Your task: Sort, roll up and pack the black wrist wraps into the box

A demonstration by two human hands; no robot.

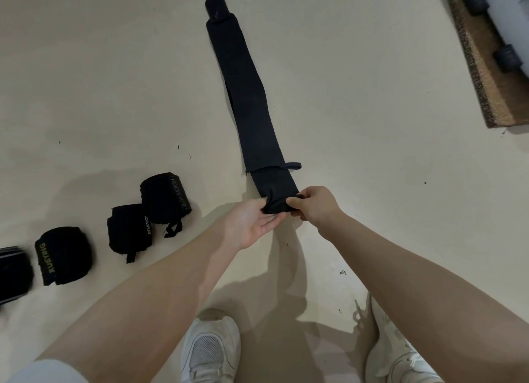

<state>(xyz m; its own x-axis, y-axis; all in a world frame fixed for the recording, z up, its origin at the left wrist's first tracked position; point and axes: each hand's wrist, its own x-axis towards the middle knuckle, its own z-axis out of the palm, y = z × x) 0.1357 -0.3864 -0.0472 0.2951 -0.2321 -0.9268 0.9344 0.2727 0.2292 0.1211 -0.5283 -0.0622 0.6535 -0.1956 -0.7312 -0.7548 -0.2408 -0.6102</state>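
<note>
Four rolled wraps (120, 225) sit in a row on the floor (86, 82) at lower left, and a brown mat (481, 68) with two more rolls lies at upper right. One long black wrap (249, 102) stretches flat up the middle. The left hand (252, 225) and right hand (315, 204) both pinch its near end, close together.

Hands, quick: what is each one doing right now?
Left hand: pinching the near end of the unrolled wrap.
Right hand: gripping the same end.
</note>
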